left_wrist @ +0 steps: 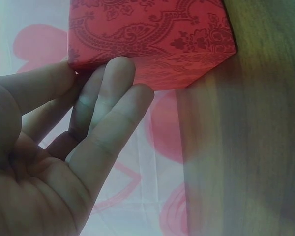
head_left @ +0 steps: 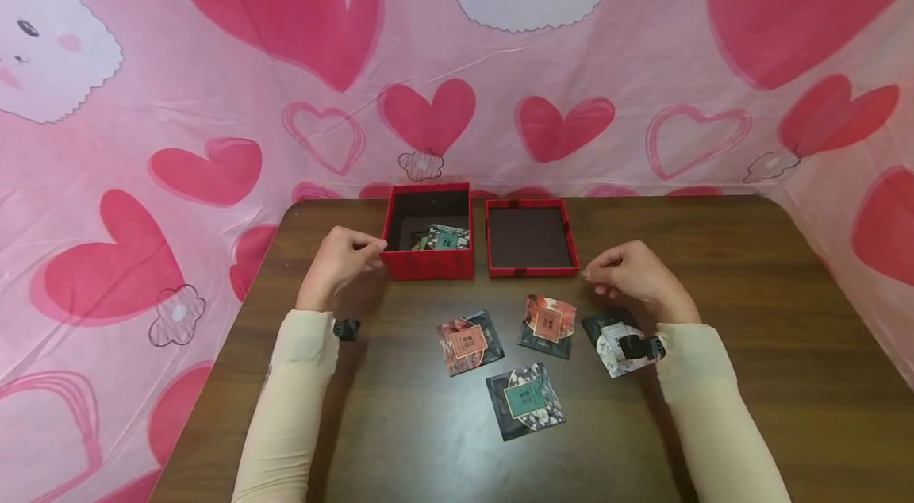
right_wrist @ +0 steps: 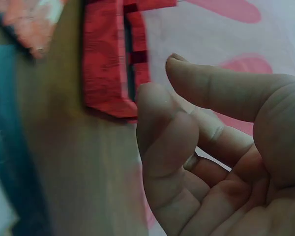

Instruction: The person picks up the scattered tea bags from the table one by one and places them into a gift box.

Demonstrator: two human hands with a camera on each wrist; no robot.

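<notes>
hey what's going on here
A person's left hand touches the near left corner of an open red box with at least one packet inside. Their right hand is by the near right corner of a shallow red lid, apparently holding nothing. Four square packets lie on the table.

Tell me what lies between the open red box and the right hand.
The shallow red lid, its dark inside facing up, lies between the red box and the right hand; the head view shows this.
</notes>
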